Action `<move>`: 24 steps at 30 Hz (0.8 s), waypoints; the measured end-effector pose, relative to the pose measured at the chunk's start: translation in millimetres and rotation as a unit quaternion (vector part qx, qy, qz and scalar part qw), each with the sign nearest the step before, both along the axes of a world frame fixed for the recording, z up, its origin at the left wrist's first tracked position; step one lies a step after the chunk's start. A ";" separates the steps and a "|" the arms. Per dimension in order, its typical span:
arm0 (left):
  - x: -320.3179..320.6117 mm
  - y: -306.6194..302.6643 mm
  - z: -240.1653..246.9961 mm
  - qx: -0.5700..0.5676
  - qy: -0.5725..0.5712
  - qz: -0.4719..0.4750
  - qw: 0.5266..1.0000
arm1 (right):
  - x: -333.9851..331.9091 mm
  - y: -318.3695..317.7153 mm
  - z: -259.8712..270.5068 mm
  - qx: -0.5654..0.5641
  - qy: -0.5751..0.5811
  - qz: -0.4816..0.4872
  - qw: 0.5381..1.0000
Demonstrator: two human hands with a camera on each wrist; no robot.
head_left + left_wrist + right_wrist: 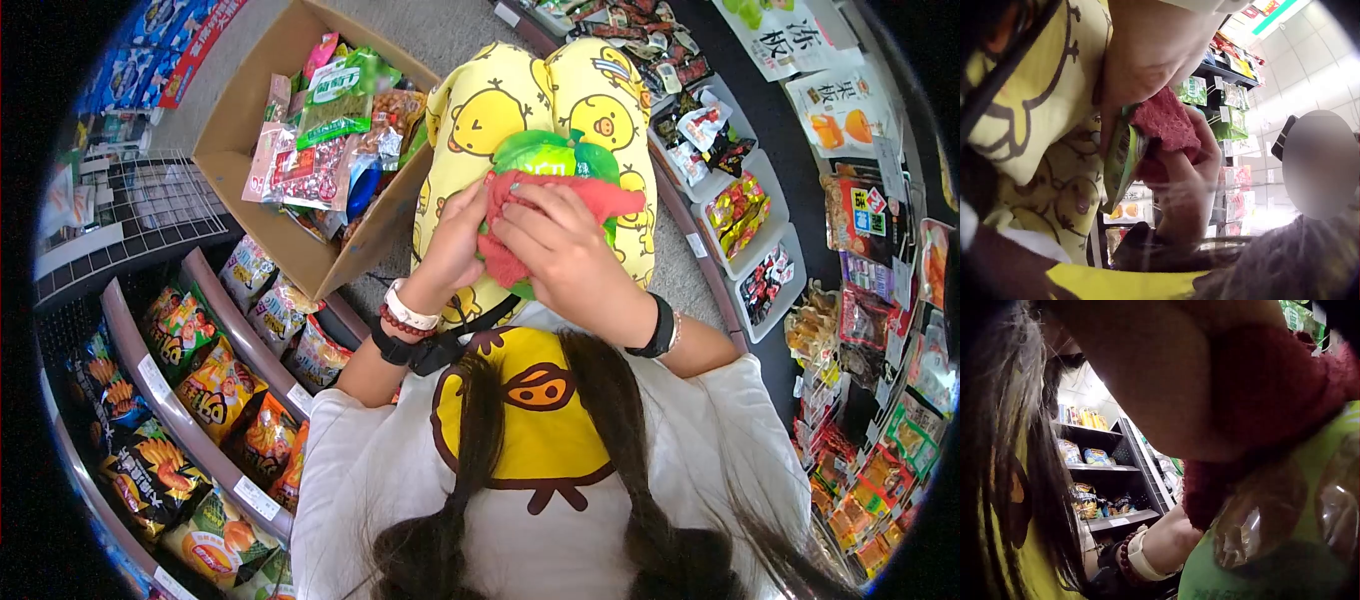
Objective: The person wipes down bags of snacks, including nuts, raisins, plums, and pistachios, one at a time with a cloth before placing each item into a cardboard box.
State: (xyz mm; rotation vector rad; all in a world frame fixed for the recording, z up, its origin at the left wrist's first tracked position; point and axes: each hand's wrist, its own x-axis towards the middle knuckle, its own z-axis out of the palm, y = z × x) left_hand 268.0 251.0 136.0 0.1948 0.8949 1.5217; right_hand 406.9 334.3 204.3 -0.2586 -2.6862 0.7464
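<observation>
A green snack bag (545,155) with leaf shapes along its top lies over the person's lap in yellow chick-print clothing. The left hand (455,240) grips the bag by its left side, the thumb near the cloth and the other fingers hidden behind the bag. Bunched over the front of the bag is a red cloth (510,228), held under the bent fingers of the right hand (568,252). In the left wrist view the cloth (1166,122) sits against the bag's face (1124,165). Clear windows on the bag (1257,528) show in the right wrist view.
An open cardboard box (370,235) full of snack packets stands ahead on the left. Shelves of chip bags (215,390) run along the left side. White bins of small sweets (738,215) and hanging packets (865,310) line the right.
</observation>
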 end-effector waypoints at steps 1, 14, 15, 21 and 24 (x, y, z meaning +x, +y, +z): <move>1.0 -0.6 0.5 0.003 -0.008 0.001 1.000 | 0.7 -0.6 1.6 0.003 -0.005 0.004 1.000; -31.0 0.9 18.4 0.024 0.061 0.146 0.987 | 15.3 26.2 42.1 -0.334 -0.058 0.234 0.911; -47.8 4.2 24.7 0.064 0.057 0.180 0.980 | 19.5 31.5 43.4 -0.362 -0.026 0.220 0.906; -174.9 -7.1 -36.6 0.068 0.141 0.365 0.918 | 58.4 78.1 52.1 -0.433 0.108 0.019 0.895; -197.8 -15.4 -58.3 0.043 0.081 0.401 0.911 | 78.1 94.1 61.0 -0.359 0.169 -0.049 0.916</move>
